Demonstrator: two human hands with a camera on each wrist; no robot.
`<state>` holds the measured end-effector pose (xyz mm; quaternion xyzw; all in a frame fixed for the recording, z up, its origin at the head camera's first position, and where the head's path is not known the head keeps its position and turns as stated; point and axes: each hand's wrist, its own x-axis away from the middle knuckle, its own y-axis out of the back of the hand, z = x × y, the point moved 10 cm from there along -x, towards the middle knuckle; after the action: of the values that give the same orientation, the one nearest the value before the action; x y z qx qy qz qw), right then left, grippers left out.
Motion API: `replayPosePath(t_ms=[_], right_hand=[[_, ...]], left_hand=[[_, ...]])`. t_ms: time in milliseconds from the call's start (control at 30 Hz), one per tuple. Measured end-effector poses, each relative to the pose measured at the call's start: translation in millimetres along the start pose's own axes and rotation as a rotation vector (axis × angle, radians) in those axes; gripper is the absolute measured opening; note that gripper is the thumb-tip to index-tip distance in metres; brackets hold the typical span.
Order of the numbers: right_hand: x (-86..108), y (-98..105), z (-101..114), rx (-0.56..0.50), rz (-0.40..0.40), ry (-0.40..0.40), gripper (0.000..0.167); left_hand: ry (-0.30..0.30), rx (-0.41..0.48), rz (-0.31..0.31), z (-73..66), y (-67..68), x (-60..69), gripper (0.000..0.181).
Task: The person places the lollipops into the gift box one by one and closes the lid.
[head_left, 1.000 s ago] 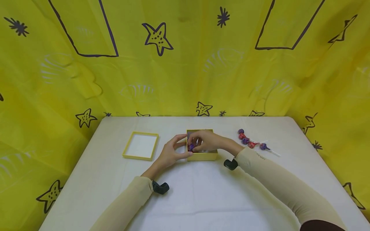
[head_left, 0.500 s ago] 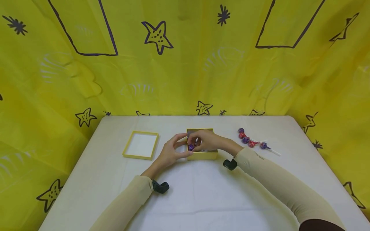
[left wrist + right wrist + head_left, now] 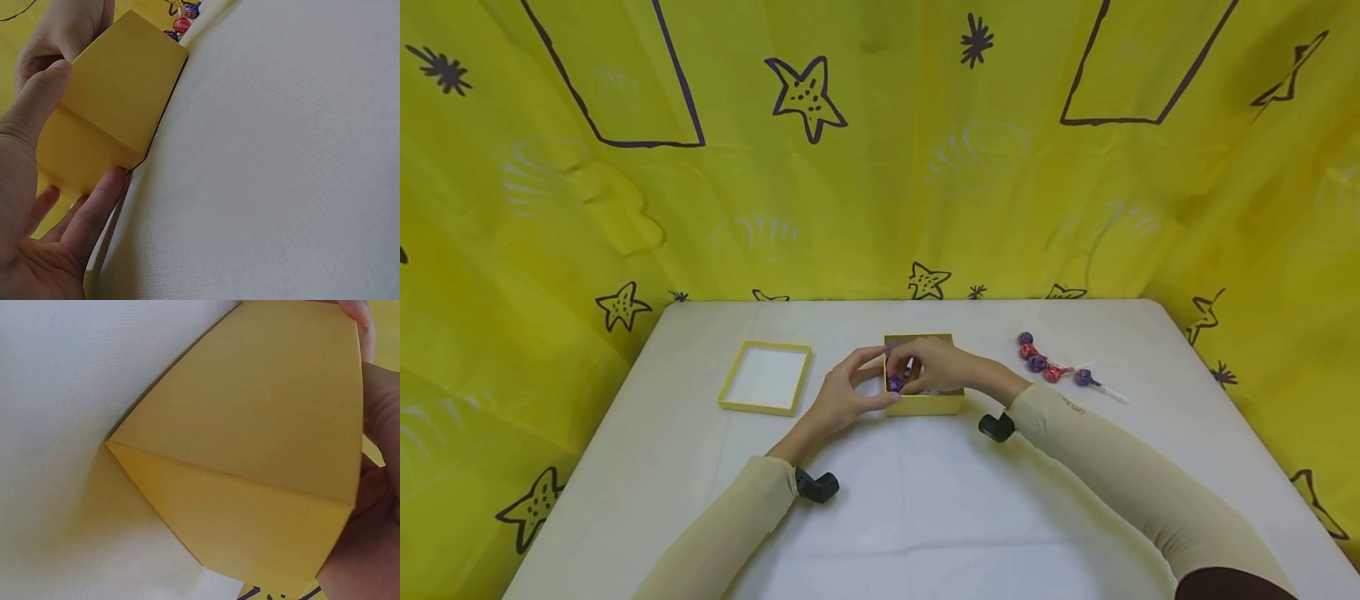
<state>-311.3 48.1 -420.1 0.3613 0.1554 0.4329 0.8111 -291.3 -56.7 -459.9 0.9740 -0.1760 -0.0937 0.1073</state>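
A yellow box (image 3: 927, 406) stands uncovered at the middle of the table. The left hand (image 3: 837, 398) grips its left side, thumb at the near corner; in the left wrist view the fingers (image 3: 100, 206) lie against the yellow box wall (image 3: 119, 81). Over the box, the right hand (image 3: 936, 364) reaches inside with curled fingers around a purple-wrapped lollipop (image 3: 895, 383) near the left wall. The right wrist view shows the box's outside (image 3: 250, 406), with part of the right hand (image 3: 375, 519) behind its rim; the fingertips are hidden there.
Left of the box, a shallow yellow-rimmed lid (image 3: 766, 379) lies with its white inside up. Several red and purple lollipops (image 3: 1053, 374) lie on the white table (image 3: 985, 517) at the right. A yellow patterned curtain (image 3: 865, 192) hangs behind.
Over the last second the purple lollipop has shifted very slightly toward the near left corner of the box, along with the right fingers. The left hand keeps its place.
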Motion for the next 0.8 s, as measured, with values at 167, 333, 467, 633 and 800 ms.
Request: replayPosePath(t_ms=[167,333,467,633,800], right_hand=[[0.9,0.4,2.3,-0.004,0.001,0.018,0.022],[2.1,1.5,2.9,0.009,0.011,0.011,0.023],[3.9,3.8,1.0,0.005,0.031,-0.015,0.025],[9.9,11.8,1.8,0.005,0.043,-0.03,0.028],[20.0,25.0,5.1,0.035,0.039,-0.066,0.036]], left_hand=[[0.009,-0.002,-0.002,2.1,0.2,0.2,0.075],[0.004,-0.002,-0.003,2.1,0.0,0.1,0.075],[-0.003,0.005,-0.002,0.8,-0.4,0.0,0.075],[0.009,-0.006,-0.003,2.5,-0.5,0.0,0.075],[0.017,-0.004,-0.003,3.1,-0.7,-0.7,0.075]])
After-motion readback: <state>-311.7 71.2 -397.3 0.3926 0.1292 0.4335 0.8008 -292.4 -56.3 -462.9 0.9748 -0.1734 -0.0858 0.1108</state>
